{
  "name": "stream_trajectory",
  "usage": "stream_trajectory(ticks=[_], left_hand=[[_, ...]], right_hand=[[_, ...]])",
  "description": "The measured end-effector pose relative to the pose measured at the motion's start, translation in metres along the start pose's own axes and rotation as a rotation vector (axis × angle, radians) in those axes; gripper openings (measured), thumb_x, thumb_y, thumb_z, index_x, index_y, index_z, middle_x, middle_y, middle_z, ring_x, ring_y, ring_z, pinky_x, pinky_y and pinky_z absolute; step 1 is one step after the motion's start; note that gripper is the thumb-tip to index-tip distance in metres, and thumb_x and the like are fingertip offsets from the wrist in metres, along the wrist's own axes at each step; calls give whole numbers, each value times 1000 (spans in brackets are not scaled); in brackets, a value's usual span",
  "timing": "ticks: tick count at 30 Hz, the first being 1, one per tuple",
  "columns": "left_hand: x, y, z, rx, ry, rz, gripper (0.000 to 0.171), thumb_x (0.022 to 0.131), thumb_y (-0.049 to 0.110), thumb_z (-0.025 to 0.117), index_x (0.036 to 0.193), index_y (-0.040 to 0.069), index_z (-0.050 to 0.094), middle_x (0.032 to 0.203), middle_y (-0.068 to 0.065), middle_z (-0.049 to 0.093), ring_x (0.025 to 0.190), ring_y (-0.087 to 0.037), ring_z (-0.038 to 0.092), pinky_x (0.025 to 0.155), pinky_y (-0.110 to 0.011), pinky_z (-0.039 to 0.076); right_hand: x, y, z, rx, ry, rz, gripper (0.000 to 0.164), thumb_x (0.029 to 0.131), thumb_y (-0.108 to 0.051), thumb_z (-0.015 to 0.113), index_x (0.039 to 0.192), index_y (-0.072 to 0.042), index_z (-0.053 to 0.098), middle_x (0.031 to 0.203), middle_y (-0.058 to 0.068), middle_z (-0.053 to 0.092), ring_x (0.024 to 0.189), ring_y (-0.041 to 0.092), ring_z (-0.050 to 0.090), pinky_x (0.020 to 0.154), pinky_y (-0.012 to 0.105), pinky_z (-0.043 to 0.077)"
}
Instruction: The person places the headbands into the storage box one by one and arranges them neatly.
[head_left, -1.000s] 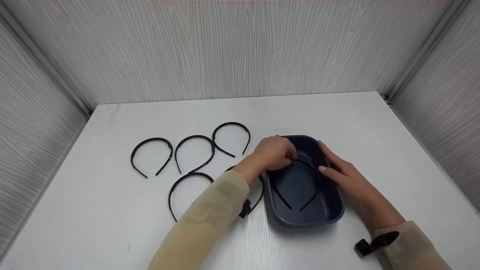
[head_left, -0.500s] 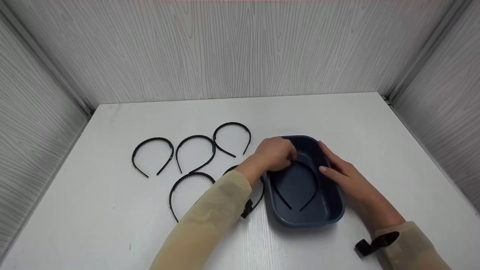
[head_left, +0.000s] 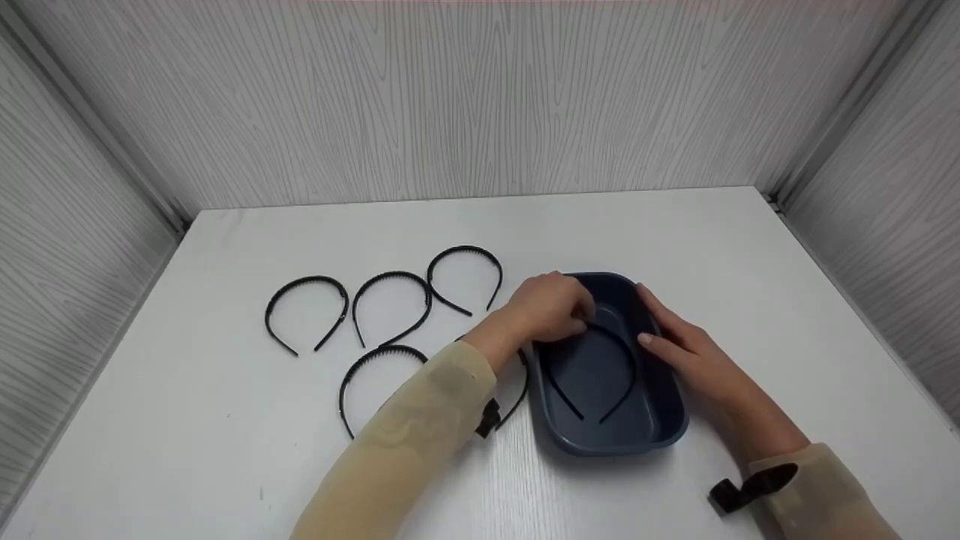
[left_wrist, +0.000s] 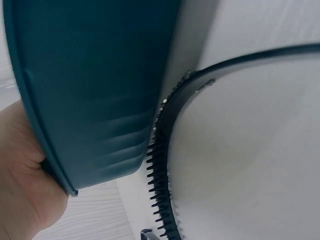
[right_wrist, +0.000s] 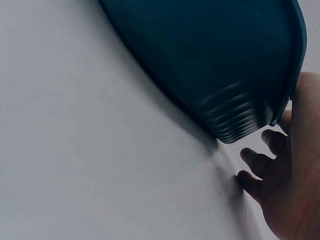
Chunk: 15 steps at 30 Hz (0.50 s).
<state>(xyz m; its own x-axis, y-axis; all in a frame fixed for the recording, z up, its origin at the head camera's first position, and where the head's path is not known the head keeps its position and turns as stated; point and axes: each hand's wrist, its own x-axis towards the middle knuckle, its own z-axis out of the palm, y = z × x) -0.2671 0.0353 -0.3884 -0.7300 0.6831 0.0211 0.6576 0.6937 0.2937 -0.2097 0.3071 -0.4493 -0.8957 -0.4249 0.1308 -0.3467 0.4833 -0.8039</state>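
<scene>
1. Head view, left: the leftmost headband [head_left: 307,279] lies apart from the others, nearest the table's [head_left: 750,300] left edge; only a wide sweep of the arm would disturb it.
2. Rightward, a second headband [head_left: 394,274] touches the far headband [head_left: 465,248], towards the far edge, and meets or nearly meets the front headband [head_left: 390,349]. Dragging one could pull the others along.
3. Beneath the left sleeve [head_left: 409,431], a part-hidden headband [head_left: 527,375] sits just beside the bin [head_left: 611,450], teeth towards it. A low arm could catch it with the cuff or wrist camera [head_left: 489,418].
4. Fingers curled, the left hand [head_left: 551,306] reaches over the bin's rim and seems to pinch the inner headband [head_left: 634,367] by its arc; fingertips are partly hidden. A loose pinch could let it slip.
5. Right of the table's middle, short of the right edge, the bin could slide or tip under a sideways tug.
6. Lightly, the right hand [head_left: 686,349] holds the bin's right rim, thumb lapped over, other fingers loose outside; slackening would leave the bin unsteadied.
</scene>
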Motion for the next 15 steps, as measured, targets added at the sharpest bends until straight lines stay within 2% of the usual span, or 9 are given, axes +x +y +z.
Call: stream_trajectory(ticks=[8, 15], left_hand=[[-17, -6, -25, -133, 85, 22, 25, 100, 22, 76, 123, 17, 81, 119, 3, 77, 109, -16, 69, 97, -34, 53], [-42, -17, -56, -239, 165, 29, 26, 100, 16, 75, 125, 11, 79, 121, -4, 77, 109, -19, 72, 98, -33, 54]], right_hand=[[0, 1, 1, 6, 8, -17, 66, 113, -27, 53, 171, -31, 21, 175, -8, 19, 161, 20, 16, 119, 11, 18], [-1, 1, 1, -26, 29, -43, 66, 112, -24, 55, 171, -28, 23, 174, -5, 22, 160, 18, 19, 119, 12, 19]])
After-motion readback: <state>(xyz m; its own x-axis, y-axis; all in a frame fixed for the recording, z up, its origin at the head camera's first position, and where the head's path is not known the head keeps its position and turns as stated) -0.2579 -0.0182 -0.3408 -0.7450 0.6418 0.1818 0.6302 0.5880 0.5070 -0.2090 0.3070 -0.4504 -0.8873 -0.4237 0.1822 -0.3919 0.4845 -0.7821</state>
